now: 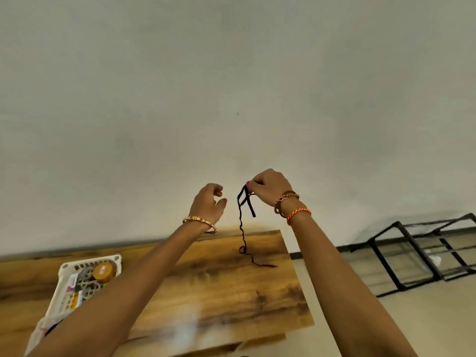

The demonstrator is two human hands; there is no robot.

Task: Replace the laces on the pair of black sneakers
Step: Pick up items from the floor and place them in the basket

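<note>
Overhead, both your arms are raised in front of a plain pale wall (231, 73). Your right hand (269, 188) has its grip closed on the black lace (242, 222), pinching it at the fingertips near its top, where the lace folds into a short loop with one flat end hanging just below the knuckles. From that pinch the lace drops in a wavy line, curls into a small loop near the far edge of the wooden tabletop (219, 287), and its tail trails off to the right across the wood. Your left hand (207, 203) is just beside the lace, apart from it, grip loose: fingers lightly curled, thumb out, holding nothing. A gold bangle (200, 222) sits on the left wrist; a chain bracelet (284, 200) and an orange braided band (298, 214) sit on the right. At the left of the tabletop stands a white slotted basket (67, 266), partly behind your left forearm, with a brown-lidded jar (103, 272) and small packets in it. On the floor to the right, against the wall, lies a black wire frame (417, 253). No sneakers in view.
</note>
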